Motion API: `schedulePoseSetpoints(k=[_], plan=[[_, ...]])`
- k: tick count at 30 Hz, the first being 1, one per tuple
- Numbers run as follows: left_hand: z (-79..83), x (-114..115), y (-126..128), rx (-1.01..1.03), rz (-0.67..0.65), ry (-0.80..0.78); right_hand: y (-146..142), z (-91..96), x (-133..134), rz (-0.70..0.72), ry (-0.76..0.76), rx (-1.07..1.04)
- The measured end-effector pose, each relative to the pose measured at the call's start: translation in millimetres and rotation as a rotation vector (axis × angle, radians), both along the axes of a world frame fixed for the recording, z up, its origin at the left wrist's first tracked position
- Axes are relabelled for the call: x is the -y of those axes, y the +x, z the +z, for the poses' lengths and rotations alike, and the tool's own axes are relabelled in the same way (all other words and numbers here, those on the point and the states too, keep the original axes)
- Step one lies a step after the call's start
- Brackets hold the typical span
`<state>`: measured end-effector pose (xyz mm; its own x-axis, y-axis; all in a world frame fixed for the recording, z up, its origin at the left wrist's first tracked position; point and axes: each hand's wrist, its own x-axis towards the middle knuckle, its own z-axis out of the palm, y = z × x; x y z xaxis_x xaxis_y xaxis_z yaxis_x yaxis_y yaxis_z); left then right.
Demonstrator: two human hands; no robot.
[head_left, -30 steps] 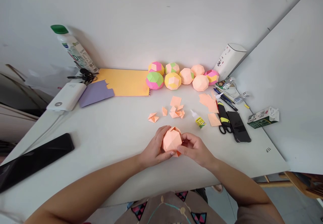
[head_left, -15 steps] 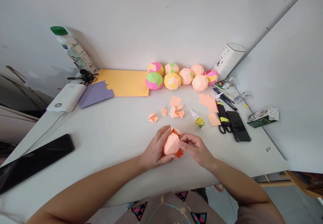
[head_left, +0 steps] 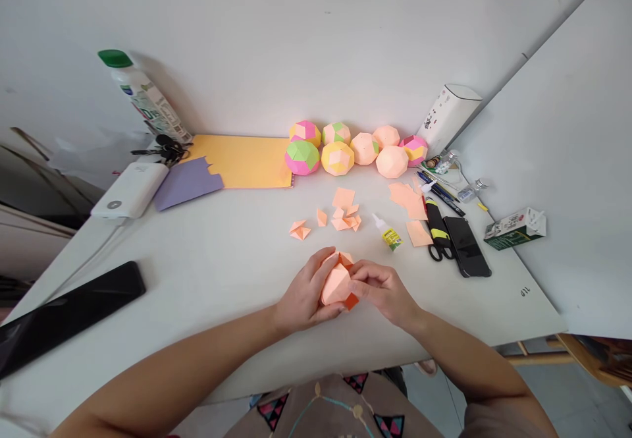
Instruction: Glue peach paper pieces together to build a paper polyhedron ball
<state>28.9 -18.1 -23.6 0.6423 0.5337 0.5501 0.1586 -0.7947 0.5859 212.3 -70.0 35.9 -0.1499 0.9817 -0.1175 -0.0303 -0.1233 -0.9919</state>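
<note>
A peach paper ball (head_left: 336,284), faceted and with gaps at its top and lower right, is held above the front of the white table. My left hand (head_left: 307,293) wraps round its left side, thumb below and fingers over the top. With thumb and fingertips, my right hand (head_left: 380,291) pinches the ball's right edge; the inner fingertips are hidden. Beyond the hands lie small folded peach paper pieces (head_left: 345,219), another folded piece (head_left: 299,230) and a glue bottle (head_left: 388,232) with a white nozzle.
Several finished paper balls (head_left: 337,159) stand along the wall. Scissors (head_left: 438,230), a phone (head_left: 467,247) and peach paper scraps (head_left: 409,199) lie to the right. Yellow paper (head_left: 241,161), purple paper (head_left: 187,184), a power bank (head_left: 131,190) and a black device (head_left: 74,316) are left.
Both hands stay almost in place around the paper ball. The ball appears very slightly turned between them, and nothing has been let go.
</note>
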Motion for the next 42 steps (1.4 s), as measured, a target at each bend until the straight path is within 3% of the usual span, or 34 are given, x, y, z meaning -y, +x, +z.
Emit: schedulePoseSetpoints(k=[9,16,20,27,30,32,35,39,42], plan=[[-0.5,-0.1,1.0,0.032,0.007,-0.034,-0.8,3.6,0.5,0.029,0.063,0.080],[-2.3,-0.7,1.8,0.079,-0.020,-0.127,0.0,1.8,0.1,0.051,0.203,0.263],[-3.4,-4.4,0.3,0.139,-0.083,-0.345,0.9,-1.3,0.6,0.008,0.260,0.287],[-4.7,-4.5,0.6,0.233,-0.308,-0.720,0.1,-4.7,0.9,-0.015,0.544,0.335],[-3.9,-0.8,1.3,0.277,-0.321,-0.830,-1.2,-2.3,0.0,0.014,0.589,0.359],[-3.9,0.5,1.6,0.290,-0.289,-0.833,-1.9,-0.5,-0.1,0.017,0.583,0.366],[-4.7,-0.2,2.7,0.296,-0.241,-0.742,-1.8,0.1,0.6,-0.008,0.545,0.352],[-5.8,-2.5,4.4,0.296,-0.269,-0.659,1.0,-1.4,1.0,-0.002,0.473,0.306],[-6.4,-2.7,4.1,0.278,-0.199,-0.554,3.5,-2.2,-0.1,0.033,0.439,0.279]])
